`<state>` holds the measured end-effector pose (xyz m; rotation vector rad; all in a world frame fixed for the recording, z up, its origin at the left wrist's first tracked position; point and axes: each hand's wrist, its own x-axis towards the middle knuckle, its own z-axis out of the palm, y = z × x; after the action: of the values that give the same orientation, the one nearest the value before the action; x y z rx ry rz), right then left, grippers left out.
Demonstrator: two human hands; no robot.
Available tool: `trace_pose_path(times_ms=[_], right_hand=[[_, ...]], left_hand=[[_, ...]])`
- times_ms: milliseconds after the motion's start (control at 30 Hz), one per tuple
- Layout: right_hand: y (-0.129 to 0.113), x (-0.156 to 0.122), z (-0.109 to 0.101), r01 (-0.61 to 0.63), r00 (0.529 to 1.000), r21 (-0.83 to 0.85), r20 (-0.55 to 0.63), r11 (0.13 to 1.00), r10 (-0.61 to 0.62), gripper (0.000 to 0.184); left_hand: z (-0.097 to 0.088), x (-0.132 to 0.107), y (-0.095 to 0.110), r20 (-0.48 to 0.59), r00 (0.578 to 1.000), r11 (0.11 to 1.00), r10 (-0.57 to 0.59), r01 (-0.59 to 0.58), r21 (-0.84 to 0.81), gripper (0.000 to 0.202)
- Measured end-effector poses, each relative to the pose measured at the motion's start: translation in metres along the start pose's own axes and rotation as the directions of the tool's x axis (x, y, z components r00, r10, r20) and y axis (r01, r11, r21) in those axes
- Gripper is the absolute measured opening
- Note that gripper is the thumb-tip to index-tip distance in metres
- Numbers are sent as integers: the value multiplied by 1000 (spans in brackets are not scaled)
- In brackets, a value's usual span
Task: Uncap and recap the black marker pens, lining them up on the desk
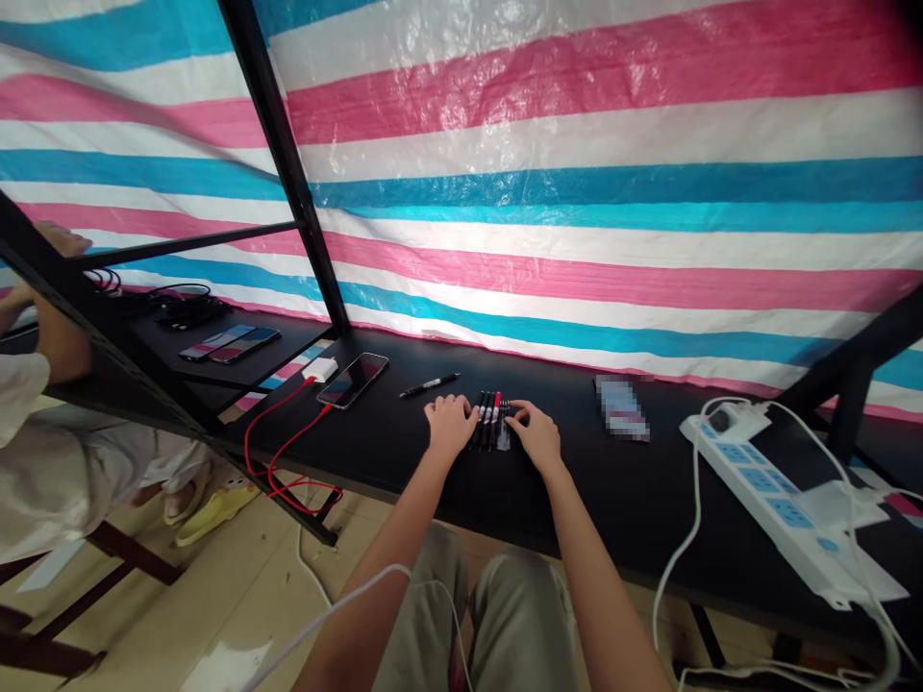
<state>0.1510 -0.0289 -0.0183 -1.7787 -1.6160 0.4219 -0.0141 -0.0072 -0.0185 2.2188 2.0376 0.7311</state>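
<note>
Behind the desk hangs a striped tarp (577, 144), pink/white/blue, w/ a black frame post (288, 163) crossing it. Below it the black table (635, 490) runs left to right. At far left a co-worker's arm (43, 327) reaches toward a 2nd table w/ two phones (231, 343).

Right side: white power strip (779, 500), one plug in at its far end, the other sockets look free. A blurred flat pack (621, 408) lies btwn strip and hands. Left of centre: phone (353, 380) face up, just beside a white charger (320, 369), red cable (281, 447) looping off the table edge.

Centre: row of pens (490, 418) side by side, touching, flat on the table, approx. 5, black barrels, at least one red. Left hand (448, 423) rests vs. the row's left side, right hand (537, 434) vs. its right; fingers spread and lying on/against the barrels, neither hand closed round any pen. One lone pen (431, 385) lies apart, just beyond the left hand.

Handling, my read: pens are light, stiff, smooth plastic, round, so prone to roll or slip out of line. Not fragile; caps might pop. Best hold is mid-barrel, thumb and 2 fingers, or squeeze the whole row from both flanks.

Containers: no cup, box or tray in view; pens lie loose on bare tabletop.
</note>
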Motion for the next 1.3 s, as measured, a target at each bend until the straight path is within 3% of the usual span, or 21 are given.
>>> trace_pose_path(times_ms=[700,767,867,1000,1133,1300], right_hand=[[0,0,-1,-12,999,-19,38,1000,13,27],[0,0,0,-24,999,-25,34,999,25,26],[0,0,0,-36,999,-26,30,999,36,26],[0,-1,0,-39,999,-23,25,999,39,25],[-1,-1,-1,-50,998,-2,27,999,50,26],[-1,0,0,-58,998,34,15,998,57,27]], left_hand=[[0,2,-3,-7,1000,1000,27,-27,8,31],[-3,2,-2,-37,998,999,45,-44,16,31],[-11,5,-2,-164,986,999,39,-32,41,26],[-14,18,-13,-290,957,992,-32,66,109,23],[-3,34,-35,-245,963,967,-115,165,196,26],[6,39,-44,-224,971,948,-83,146,282,20]])
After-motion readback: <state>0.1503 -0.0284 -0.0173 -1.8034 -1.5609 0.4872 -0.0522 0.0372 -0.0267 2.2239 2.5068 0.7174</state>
